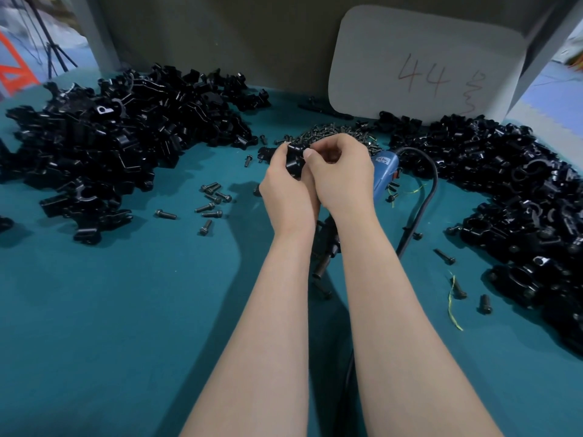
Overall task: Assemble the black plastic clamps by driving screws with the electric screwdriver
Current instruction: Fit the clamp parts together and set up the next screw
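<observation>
Hands meet over the middle of the teal cloth-covered table [110, 310], where you work between two heaps of parts. Your left hand [285, 190] grips a black plastic clamp [295, 159], fingers curled round its left side and holding it up off the cloth. Your right hand [344, 178] closes in from the right, its thumb and curled fingers pinching at the clamp's right edge; whether a screw sits between them cannot be told. Just beyond your right hand, the blue electric screwdriver [383, 175] lies on the cloth, its black cable [422, 197] looping toward the near side. A mound of small dark screws [331, 134] sits just on the far side of your hands, with loose dark screws [211, 200] scattered to the left. A large heap of black plastic clamp parts [110, 137] fills the far left, and another black heap [504, 190] runs down the right. A white rounded card marked "44" in red [426, 64] leans against the far wall.
</observation>
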